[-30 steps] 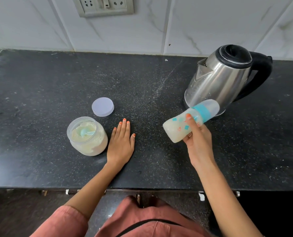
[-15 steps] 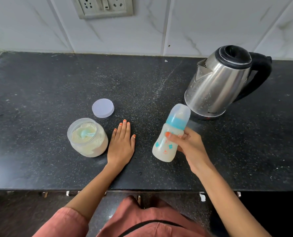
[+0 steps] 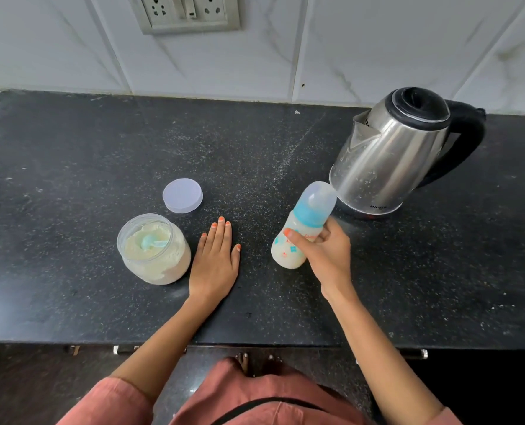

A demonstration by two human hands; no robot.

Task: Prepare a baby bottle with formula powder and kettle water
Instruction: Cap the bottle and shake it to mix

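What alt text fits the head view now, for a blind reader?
The right hand grips a capped baby bottle of milky liquid, tilted, near a steel electric kettle on a black countertop. The left hand rests flat beside an open formula jar holding a blue scoop; its lid lies behind.

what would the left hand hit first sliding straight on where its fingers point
Likely nothing: the left hand would slide just right of the lid, over bare countertop to the wall.
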